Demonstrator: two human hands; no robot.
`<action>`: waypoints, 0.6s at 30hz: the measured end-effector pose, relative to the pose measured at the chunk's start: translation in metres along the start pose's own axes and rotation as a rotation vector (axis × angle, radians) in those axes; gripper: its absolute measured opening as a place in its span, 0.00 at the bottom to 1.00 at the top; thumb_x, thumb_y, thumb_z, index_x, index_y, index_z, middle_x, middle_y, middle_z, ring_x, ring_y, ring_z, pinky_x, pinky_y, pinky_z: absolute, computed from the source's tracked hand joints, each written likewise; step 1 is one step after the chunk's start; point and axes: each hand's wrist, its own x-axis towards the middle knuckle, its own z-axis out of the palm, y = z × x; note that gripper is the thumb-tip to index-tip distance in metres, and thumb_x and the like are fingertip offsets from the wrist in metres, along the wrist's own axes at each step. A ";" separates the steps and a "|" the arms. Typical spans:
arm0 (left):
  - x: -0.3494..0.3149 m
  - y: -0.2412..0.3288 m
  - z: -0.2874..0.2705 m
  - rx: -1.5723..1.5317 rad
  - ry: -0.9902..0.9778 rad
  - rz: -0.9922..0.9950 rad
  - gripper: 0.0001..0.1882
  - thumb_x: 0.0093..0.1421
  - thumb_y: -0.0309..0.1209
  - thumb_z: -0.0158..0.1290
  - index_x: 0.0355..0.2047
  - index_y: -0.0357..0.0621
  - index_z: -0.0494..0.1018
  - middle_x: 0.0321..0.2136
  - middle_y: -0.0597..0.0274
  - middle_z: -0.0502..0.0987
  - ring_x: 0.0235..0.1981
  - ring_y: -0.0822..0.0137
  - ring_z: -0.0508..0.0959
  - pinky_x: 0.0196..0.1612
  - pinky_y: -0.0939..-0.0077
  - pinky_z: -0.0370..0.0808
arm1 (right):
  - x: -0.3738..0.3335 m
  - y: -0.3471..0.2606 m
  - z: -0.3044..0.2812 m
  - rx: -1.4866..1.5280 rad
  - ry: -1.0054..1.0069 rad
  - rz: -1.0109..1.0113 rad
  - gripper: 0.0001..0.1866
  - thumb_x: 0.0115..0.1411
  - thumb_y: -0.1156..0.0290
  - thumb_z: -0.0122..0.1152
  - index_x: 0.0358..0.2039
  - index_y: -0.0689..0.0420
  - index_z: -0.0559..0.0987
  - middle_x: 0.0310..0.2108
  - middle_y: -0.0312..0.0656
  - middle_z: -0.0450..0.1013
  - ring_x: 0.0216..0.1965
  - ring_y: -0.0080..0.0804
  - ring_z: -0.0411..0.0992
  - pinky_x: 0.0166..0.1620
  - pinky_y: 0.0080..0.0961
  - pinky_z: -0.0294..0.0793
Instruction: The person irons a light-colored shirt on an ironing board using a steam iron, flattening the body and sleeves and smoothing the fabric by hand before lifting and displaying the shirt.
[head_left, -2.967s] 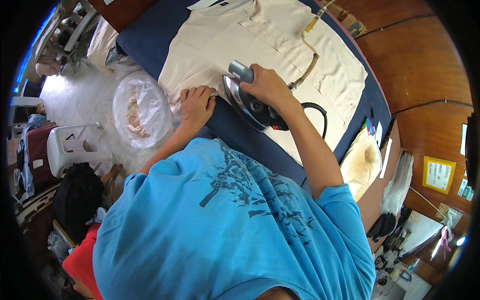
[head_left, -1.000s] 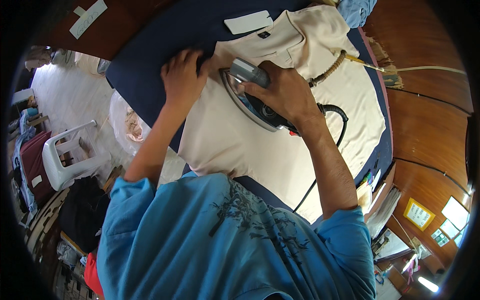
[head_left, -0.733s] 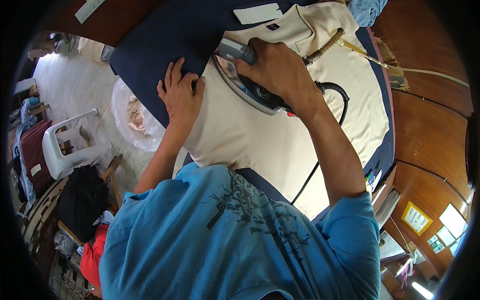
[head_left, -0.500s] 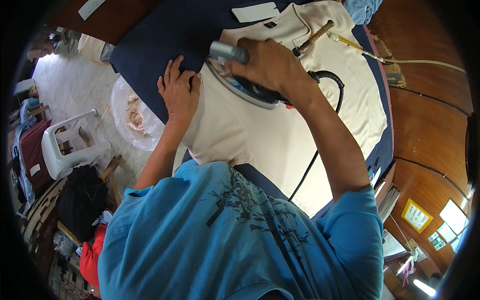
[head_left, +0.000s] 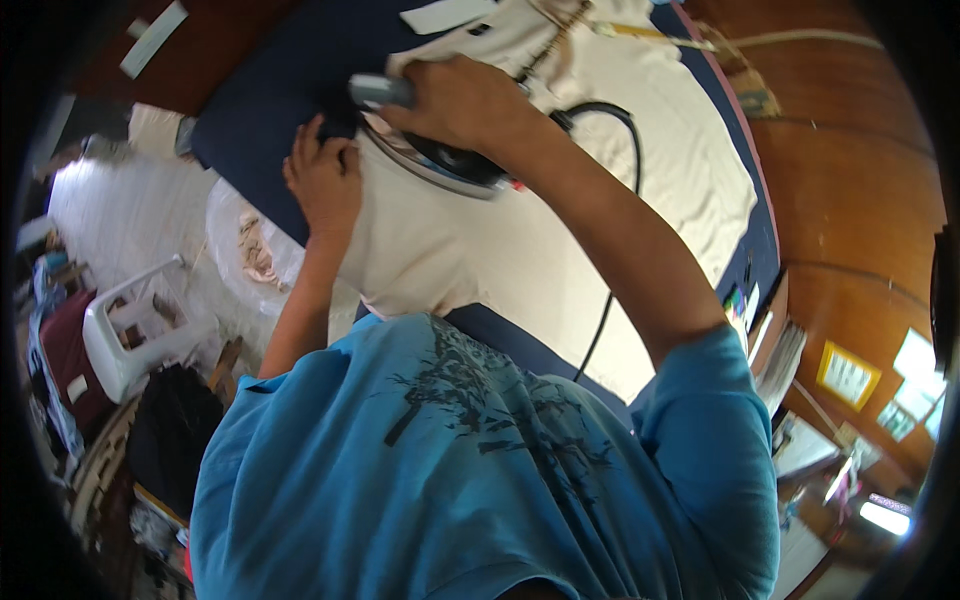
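Observation:
A cream short-sleeved top (head_left: 530,265) lies spread over a dark blue covered ironing surface (head_left: 262,105). My right hand (head_left: 465,100) is closed round the handle of an electric iron (head_left: 440,172), whose plate rests on the top near its far left edge. The iron's grey front end (head_left: 380,91) sticks out past my fingers. My left hand (head_left: 325,190) lies with fingers apart at the top's left edge, just nearer to me than the iron. A black cord (head_left: 635,150) loops from the iron across the cloth.
A yellowish stick (head_left: 640,33) lies on the garment at the far right, near a white tag (head_left: 448,14). On the floor at left are a plastic bag of cloth (head_left: 262,250) and a white plastic stool (head_left: 125,335). A wooden wall (head_left: 830,190) borders the right side.
The whole view has shifted, moving the table and garment up and left in the picture. The iron, in my right hand, sits slightly closer to my left hand, which stays on the garment's edge.

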 end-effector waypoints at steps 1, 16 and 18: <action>0.000 0.000 -0.001 0.003 0.008 -0.006 0.10 0.56 0.37 0.49 0.31 0.49 0.77 0.56 0.64 0.64 0.61 0.60 0.57 0.61 0.50 0.48 | -0.002 -0.001 -0.001 0.028 -0.005 0.022 0.24 0.49 0.51 0.58 0.36 0.60 0.77 0.30 0.51 0.76 0.35 0.46 0.76 0.40 0.37 0.75; 0.073 -0.042 -0.031 0.239 -0.054 0.229 0.12 0.65 0.43 0.37 0.38 0.50 0.63 0.25 0.45 0.76 0.29 0.42 0.76 0.31 0.49 0.71 | -0.276 0.089 -0.053 0.284 -0.047 0.533 0.24 0.44 0.64 0.63 0.43 0.59 0.73 0.30 0.57 0.75 0.33 0.49 0.75 0.40 0.36 0.72; 0.113 -0.053 -0.043 0.382 -0.094 0.359 0.12 0.65 0.42 0.36 0.37 0.48 0.61 0.24 0.44 0.76 0.29 0.42 0.76 0.32 0.48 0.72 | -0.326 0.102 -0.062 0.231 0.004 0.649 0.25 0.43 0.65 0.64 0.43 0.60 0.73 0.31 0.56 0.75 0.34 0.48 0.75 0.39 0.35 0.72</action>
